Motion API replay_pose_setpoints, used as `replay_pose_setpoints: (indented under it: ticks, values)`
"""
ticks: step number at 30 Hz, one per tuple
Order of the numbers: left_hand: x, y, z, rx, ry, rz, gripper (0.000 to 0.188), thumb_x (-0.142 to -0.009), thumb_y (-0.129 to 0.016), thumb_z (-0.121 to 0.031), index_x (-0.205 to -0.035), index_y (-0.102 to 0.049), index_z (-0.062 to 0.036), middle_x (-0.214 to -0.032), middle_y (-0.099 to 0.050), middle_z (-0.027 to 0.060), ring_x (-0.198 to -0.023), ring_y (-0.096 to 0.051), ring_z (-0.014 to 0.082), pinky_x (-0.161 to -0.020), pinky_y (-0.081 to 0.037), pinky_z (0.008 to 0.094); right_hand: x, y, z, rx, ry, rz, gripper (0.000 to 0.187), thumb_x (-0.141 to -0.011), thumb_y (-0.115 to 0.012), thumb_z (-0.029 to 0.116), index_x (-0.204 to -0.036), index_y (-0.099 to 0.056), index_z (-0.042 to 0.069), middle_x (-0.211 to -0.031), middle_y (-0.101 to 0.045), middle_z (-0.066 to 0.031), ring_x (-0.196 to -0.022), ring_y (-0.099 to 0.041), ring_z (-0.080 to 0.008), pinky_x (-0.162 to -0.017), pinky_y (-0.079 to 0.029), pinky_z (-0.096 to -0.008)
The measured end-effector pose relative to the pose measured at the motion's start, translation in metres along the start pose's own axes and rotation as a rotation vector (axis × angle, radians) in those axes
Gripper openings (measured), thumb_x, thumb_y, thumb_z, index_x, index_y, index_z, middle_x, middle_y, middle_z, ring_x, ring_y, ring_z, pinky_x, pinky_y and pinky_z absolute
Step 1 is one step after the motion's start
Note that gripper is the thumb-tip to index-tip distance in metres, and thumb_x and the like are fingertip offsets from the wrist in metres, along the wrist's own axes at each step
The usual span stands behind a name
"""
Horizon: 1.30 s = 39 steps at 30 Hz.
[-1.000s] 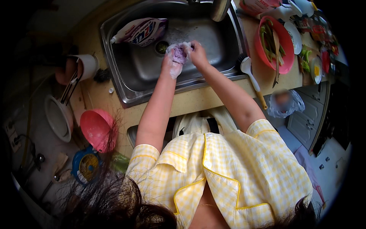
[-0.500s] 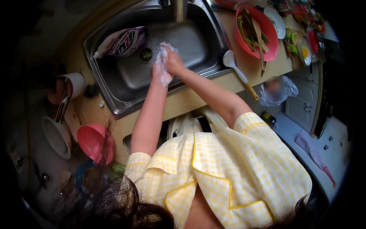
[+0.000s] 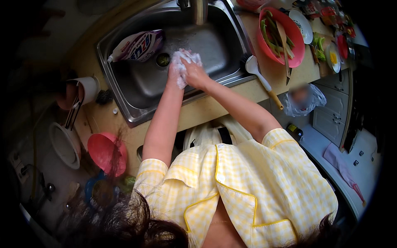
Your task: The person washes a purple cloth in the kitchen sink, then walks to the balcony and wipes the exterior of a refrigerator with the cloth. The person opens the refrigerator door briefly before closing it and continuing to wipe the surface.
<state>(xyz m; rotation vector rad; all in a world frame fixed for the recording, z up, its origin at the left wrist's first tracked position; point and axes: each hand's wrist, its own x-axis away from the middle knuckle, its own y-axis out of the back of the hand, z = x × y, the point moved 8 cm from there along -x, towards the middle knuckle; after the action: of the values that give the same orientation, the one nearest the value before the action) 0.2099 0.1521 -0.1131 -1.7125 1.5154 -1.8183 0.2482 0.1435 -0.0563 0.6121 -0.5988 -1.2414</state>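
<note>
Both my hands are covered in thick white soap foam (image 3: 180, 78) over the near part of the steel sink (image 3: 223, 29). My left hand (image 3: 176, 73) points away from me with its fingers stretched, partly hidden under the foam. Across it lies my right hand (image 3: 194, 75), touching it, with the fingers lying flat over the lathered left hand. Neither holds an object. To the left of the hands, a white and purple soft pouch (image 3: 138, 45) with a spout lies in the sink, beside the drain (image 3: 163, 60), which has green scraps in it.
A faucet (image 3: 200, 12) hangs over the sink's far edge. On the right are a dish brush (image 3: 260, 76), a pink bowl (image 3: 295, 53) with green vegetables and a knife, and plates (image 3: 301, 25). Another pink bowl (image 3: 106, 153) and a utensil holder (image 3: 87, 89) stand left.
My right hand has shifted over the left one, and the foam has spread across the fingers. The whole view has moved slightly.
</note>
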Motion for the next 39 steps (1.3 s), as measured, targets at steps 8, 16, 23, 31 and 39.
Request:
replay_pose_setpoints:
  ticks: [8,16,23,31,39]
  values:
    - [-0.079,0.086,0.008,-0.05,0.07,-0.053,0.016,-0.088,-0.051,-0.016,-0.099,-0.056,-0.0072,-0.082,-0.059,0.0092,-0.068,-0.059,0.0225,-0.054,-0.05,0.0347,-0.028,0.028,-0.07,0.006,-0.179,0.036,0.034,-0.079,-0.057,0.022,-0.108,-0.056,0.003,-0.112,-0.055,-0.0186,-0.108,-0.049,-0.0363,-0.092,-0.038,-0.0427]
    - [-0.067,0.056,-0.001,-0.22,-0.098,-0.256,0.019,-0.086,-0.056,-0.027,-0.078,-0.057,-0.0108,-0.062,-0.053,0.002,-0.05,-0.053,0.0174,-0.041,-0.041,0.0335,-0.06,0.086,-0.074,-0.124,-0.123,-0.129,0.02,-0.073,-0.068,0.016,-0.089,-0.062,0.005,-0.083,-0.064,-0.014,-0.078,-0.061,-0.0317,-0.069,-0.047,-0.0384]
    - [-0.057,0.02,-0.003,-0.211,-0.151,-0.295,0.039,-0.089,-0.048,-0.046,-0.066,-0.048,-0.0142,-0.055,-0.045,0.0007,-0.046,-0.046,0.017,-0.041,-0.037,0.0317,-0.084,0.133,-0.047,-0.089,0.013,-0.242,0.017,-0.074,-0.068,0.017,-0.084,-0.061,0.005,-0.079,-0.064,-0.0128,-0.074,-0.061,-0.0307,-0.065,-0.047,-0.0376]
    - [-0.06,-0.004,0.012,0.193,-0.05,-0.164,0.039,-0.089,-0.039,-0.05,-0.074,-0.048,-0.0155,-0.062,-0.047,0.0017,-0.053,-0.047,0.0202,-0.044,-0.036,0.0324,-0.134,0.181,-0.004,0.013,0.307,-0.428,0.024,-0.075,-0.068,0.02,-0.09,-0.057,0.006,-0.077,-0.061,-0.0132,-0.076,-0.059,-0.0312,-0.065,-0.047,-0.0399]
    - [-0.042,-0.037,0.008,0.238,-0.064,-0.107,0.019,-0.087,-0.044,-0.036,-0.087,-0.05,-0.0183,-0.072,-0.051,0.0035,-0.063,-0.049,0.0244,-0.05,-0.039,0.0359,-0.163,0.165,0.013,0.378,0.36,-0.23,0.013,-0.073,-0.064,0.015,-0.08,-0.06,0.005,-0.078,-0.061,-0.0161,-0.077,-0.062,-0.0323,-0.068,-0.051,-0.0401]
